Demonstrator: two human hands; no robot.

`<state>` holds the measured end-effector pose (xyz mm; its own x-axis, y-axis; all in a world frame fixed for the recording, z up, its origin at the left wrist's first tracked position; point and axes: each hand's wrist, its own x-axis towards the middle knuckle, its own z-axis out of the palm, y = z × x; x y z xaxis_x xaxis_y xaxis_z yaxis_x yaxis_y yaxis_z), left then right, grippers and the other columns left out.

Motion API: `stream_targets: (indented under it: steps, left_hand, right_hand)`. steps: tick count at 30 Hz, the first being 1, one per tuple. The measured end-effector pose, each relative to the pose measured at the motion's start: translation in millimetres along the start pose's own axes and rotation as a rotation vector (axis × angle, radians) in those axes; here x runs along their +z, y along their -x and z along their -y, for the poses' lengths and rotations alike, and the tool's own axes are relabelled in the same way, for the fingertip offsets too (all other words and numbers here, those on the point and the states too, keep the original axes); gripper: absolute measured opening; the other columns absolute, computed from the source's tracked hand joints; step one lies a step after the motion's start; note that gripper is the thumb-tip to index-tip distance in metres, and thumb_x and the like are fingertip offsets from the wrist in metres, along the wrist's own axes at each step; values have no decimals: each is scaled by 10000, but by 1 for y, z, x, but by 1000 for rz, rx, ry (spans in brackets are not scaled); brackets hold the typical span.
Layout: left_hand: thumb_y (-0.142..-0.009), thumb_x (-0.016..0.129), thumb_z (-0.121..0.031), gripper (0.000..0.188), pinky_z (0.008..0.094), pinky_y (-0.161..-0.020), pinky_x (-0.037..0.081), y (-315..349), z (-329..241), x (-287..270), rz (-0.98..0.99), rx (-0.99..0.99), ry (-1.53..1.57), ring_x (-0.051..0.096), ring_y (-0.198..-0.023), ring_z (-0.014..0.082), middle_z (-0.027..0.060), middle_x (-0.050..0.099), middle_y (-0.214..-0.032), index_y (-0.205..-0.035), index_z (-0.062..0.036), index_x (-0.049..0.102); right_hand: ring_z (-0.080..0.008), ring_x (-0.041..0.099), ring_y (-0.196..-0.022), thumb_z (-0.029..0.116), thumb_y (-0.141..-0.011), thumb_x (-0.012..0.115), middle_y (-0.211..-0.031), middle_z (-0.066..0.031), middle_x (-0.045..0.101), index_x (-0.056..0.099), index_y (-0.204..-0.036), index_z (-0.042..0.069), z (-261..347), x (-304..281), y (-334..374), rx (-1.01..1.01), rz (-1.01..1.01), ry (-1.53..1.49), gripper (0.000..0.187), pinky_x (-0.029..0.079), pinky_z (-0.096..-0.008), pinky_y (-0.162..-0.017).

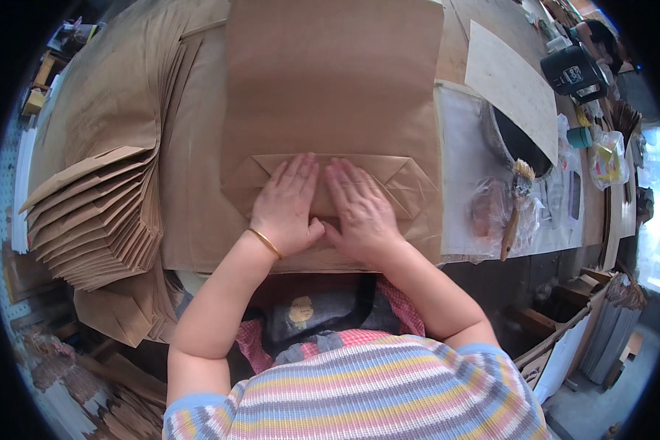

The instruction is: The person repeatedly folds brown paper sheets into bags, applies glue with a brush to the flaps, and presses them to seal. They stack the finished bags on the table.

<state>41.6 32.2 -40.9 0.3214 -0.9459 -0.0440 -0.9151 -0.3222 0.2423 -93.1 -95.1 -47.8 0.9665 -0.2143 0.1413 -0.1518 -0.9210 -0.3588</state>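
Note:
A large brown paper bag [330,95] lies flat in front of me, its folded bottom with slanted corner flaps [411,187] toward my body. My left hand [290,198] rests flat on the left part of that fold, fingers stretched out and pointing away from me. Beside it, my right hand [359,202] lies flat on the right part, fingers also extended. Both thumbs nearly meet over the fold, and neither hand grips anything. Under my palms, part of the folded bottom is hidden.
At the left, a fanned stack of folded brown paper bags [103,213] overhangs the table edge. On the right are a wood-handled brush [517,213], a dark shallow container [521,143], a pale board [510,88], clear plastic wrap [488,205] and a black jug [573,71].

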Motion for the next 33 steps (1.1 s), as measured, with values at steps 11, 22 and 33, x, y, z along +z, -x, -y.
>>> stream_targets:
  steps: [11, 22, 33]
  left_hand:
    - [-679, 692, -413, 990, 429, -1183, 185, 4, 9, 8, 31, 56, -26, 252, -1420, 356, 250, 258, -1518, -1435, 75, 280]
    - [-830, 525, -174, 512, 485, -1102, 315, -2, -46, 12, -283, 60, -314, 475, -1257, 349, 209, 538, -1292, -1315, -12, 509]
    - [-752, 566, -165, 208, 403, -730, 549, 11, 112, -152, -348, 122, -764, 670, -823, 276, 165, 687, -799, -852, -27, 686]
  right_hand:
    - [-338, 328, -1392, 418, -800, 650, -1465, -232, 374, 341, -1412, -78, 1, -2, -1, -19, 71, -35, 846, 225, -451, -1162]
    - [-408, 520, -1220, 195, -819, 709, -1261, -250, 575, 549, -1262, -45, -33, -87, 47, 226, -417, -167, 529, 404, -457, -1044]
    - [-305, 649, -1016, 79, -729, 702, -1062, -159, 685, 663, -1042, 26, 6, -60, 71, -77, -44, -328, 319, 425, -507, -1028]
